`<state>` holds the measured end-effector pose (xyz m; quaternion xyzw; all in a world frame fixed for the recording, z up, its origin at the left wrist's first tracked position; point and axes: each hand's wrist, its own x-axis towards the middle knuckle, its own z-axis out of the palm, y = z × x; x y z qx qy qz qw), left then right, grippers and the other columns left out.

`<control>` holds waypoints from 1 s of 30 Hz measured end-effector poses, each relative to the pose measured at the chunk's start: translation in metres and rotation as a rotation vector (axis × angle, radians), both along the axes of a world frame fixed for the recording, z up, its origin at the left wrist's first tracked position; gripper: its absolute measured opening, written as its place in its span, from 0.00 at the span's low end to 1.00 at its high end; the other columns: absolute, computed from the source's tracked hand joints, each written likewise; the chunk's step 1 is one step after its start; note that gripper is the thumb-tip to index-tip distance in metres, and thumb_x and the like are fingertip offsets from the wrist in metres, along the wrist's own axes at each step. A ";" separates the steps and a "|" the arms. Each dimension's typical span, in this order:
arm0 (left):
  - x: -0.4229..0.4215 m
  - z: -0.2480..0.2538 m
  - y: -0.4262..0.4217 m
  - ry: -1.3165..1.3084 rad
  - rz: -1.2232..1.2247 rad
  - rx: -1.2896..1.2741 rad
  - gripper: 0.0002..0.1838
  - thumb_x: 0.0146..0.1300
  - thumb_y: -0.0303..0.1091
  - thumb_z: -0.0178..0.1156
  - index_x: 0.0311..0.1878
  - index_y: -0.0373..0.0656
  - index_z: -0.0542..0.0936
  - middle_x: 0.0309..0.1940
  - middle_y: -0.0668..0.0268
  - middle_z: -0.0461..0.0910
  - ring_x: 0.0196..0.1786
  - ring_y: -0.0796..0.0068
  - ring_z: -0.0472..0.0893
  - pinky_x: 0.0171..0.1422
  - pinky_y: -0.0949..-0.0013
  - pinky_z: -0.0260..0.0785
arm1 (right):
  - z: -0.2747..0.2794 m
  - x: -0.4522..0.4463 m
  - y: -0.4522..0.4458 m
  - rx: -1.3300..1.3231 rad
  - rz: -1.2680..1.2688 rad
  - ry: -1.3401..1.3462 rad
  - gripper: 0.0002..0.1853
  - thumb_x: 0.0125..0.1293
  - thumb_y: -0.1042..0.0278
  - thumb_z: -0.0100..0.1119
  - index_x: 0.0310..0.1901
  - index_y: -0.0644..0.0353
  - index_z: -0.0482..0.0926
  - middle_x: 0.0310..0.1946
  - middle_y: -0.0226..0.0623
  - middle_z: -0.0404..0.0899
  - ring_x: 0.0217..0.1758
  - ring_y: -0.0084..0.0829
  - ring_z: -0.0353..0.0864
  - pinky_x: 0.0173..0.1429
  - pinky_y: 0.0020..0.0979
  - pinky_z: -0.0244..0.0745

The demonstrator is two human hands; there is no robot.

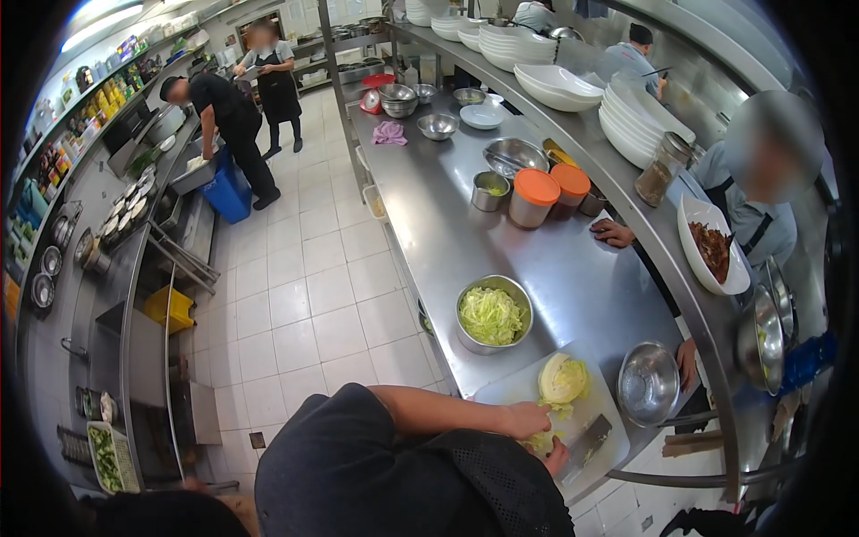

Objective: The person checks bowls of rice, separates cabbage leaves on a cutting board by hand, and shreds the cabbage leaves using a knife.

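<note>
A steel table carried a cutting board, just beside a pot of shredded cabbage. On the board lay a cut cabbage and a knife. The left hand and right hand met at loose leaves, grips unclear.

No words or numbers could be read; any on the yellow bottles or red scale were perhaps too small.
</note>
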<state>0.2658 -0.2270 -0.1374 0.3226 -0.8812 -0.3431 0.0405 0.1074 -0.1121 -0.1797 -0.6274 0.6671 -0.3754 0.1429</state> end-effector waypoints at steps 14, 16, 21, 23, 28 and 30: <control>0.007 -0.003 0.005 0.028 0.018 0.013 0.29 0.56 0.25 0.65 0.64 0.44 0.80 0.60 0.47 0.72 0.51 0.43 0.83 0.56 0.49 0.75 | -0.033 -0.017 0.003 0.386 -0.340 -0.552 0.39 0.61 0.73 0.72 0.72 0.69 0.64 0.63 0.49 0.70 0.44 0.31 0.77 0.42 0.35 0.79; 0.011 0.000 0.007 0.066 0.083 0.084 0.31 0.55 0.35 0.68 0.65 0.44 0.78 0.59 0.47 0.74 0.53 0.41 0.82 0.56 0.48 0.75 | -0.045 -0.026 0.002 0.381 -0.305 -0.513 0.40 0.61 0.73 0.73 0.72 0.69 0.64 0.63 0.49 0.70 0.44 0.31 0.77 0.41 0.33 0.78; 0.036 -0.024 0.001 0.191 0.294 0.099 0.35 0.58 0.28 0.66 0.72 0.46 0.71 0.58 0.51 0.73 0.56 0.43 0.79 0.58 0.49 0.74 | -0.035 -0.029 0.000 0.432 -0.254 -0.524 0.41 0.60 0.71 0.74 0.72 0.69 0.65 0.62 0.48 0.73 0.46 0.32 0.77 0.44 0.33 0.78; 0.042 -0.036 0.003 0.168 0.332 0.059 0.35 0.58 0.28 0.65 0.72 0.45 0.70 0.57 0.51 0.73 0.57 0.43 0.77 0.59 0.49 0.74 | -0.052 -0.037 0.001 0.397 -0.229 -0.445 0.42 0.58 0.68 0.76 0.72 0.70 0.66 0.61 0.49 0.74 0.50 0.35 0.77 0.53 0.37 0.77; 0.052 -0.025 0.029 0.018 0.357 -0.013 0.29 0.56 0.22 0.62 0.64 0.36 0.74 0.56 0.51 0.71 0.57 0.42 0.76 0.62 0.48 0.72 | -0.055 -0.034 -0.002 0.378 -0.181 -0.386 0.43 0.56 0.67 0.78 0.71 0.71 0.67 0.62 0.50 0.74 0.55 0.40 0.77 0.59 0.40 0.74; 0.050 -0.030 0.027 0.044 0.332 0.038 0.29 0.55 0.29 0.66 0.61 0.35 0.75 0.57 0.49 0.72 0.56 0.39 0.77 0.62 0.47 0.72 | -0.053 -0.033 -0.004 0.376 -0.168 -0.339 0.44 0.55 0.67 0.78 0.71 0.72 0.67 0.63 0.51 0.75 0.55 0.41 0.78 0.60 0.41 0.74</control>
